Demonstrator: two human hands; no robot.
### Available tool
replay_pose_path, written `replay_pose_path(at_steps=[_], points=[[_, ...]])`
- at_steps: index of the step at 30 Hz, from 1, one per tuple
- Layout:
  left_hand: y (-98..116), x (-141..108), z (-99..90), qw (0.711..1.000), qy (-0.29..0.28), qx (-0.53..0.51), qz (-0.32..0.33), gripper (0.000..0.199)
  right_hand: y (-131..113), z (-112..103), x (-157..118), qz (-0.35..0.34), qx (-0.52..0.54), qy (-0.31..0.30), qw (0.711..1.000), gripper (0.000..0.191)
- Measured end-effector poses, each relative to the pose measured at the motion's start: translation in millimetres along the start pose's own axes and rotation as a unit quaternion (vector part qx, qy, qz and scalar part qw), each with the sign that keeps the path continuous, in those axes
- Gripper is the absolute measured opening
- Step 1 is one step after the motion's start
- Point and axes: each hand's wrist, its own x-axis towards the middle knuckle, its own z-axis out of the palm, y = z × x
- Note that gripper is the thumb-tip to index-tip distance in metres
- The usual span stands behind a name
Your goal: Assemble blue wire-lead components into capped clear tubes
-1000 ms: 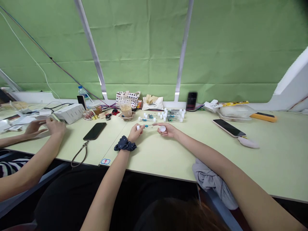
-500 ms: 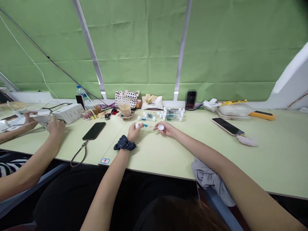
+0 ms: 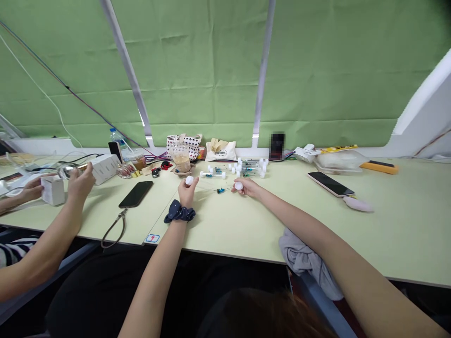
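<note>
My left hand (image 3: 186,193) is closed around a white round cap (image 3: 189,180), with its thumb up against it; whether a clear tube is attached is hidden by the fingers. Opposite it, my right hand (image 3: 249,187) pinches another white cap (image 3: 238,186), its round face toward me. Between the two hands is a small blue component (image 3: 221,190) with thin wire leads. One lead reaches close to my right fingertips; I cannot tell if they touch it. Just beyond lie several clear tubes (image 3: 213,175) with white end caps and blue parts inside.
A black phone (image 3: 136,194) with a strap lies left, another phone (image 3: 331,184) right. Behind stand an iced drink cup (image 3: 182,162), a patterned bag (image 3: 192,143) and a white pouch (image 3: 220,150). At far left, a co-worker's hands (image 3: 81,180) handle a white box (image 3: 52,189).
My left hand has drawn left, away from the blue component, with a white cap in its grip. The component now shows in full between the hands. My right hand stays nearly in place.
</note>
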Motion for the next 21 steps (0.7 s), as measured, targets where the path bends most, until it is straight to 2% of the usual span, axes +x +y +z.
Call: replay_pose_path(at_steps=[3,7,9,11,13,15,18,21], points=[[1,-1,1.8,0.999,0.03,-0.029,0.013,0.041,0,-2,1,-0.003,-0.053,0.004,0.999,0.018],[-4,3,0.6,0.996,0.054,-0.063,0.016,0.037,-1,-11,4,-0.039,-0.189,0.074,0.979,0.017],[-8,7,-1.5,0.994,0.076,-0.074,0.012,0.037,-4,-20,5,-0.075,-0.299,0.126,0.943,0.015],[-12,9,-3.7,0.993,0.096,-0.072,0.004,0.038,-7,-32,5,-0.103,-0.416,0.184,0.885,0.013],[-15,10,-5.5,0.993,0.109,-0.049,0.004,0.038,-11,-43,4,-0.094,-0.512,0.237,0.82,0.01],[-17,9,-6.5,0.994,0.109,-0.001,0.007,0.036,-15,-51,1,-0.059,-0.574,0.266,0.773,0.013],[-19,7,-6.9,0.991,0.091,0.093,0.002,0.032,-19,-55,-2,-0.041,-0.603,0.294,0.741,0.021],[-21,5,-7.0,0.979,0.086,0.184,-0.019,0.023,-20,-59,-4,-0.093,-0.586,0.384,0.707,0.03]])
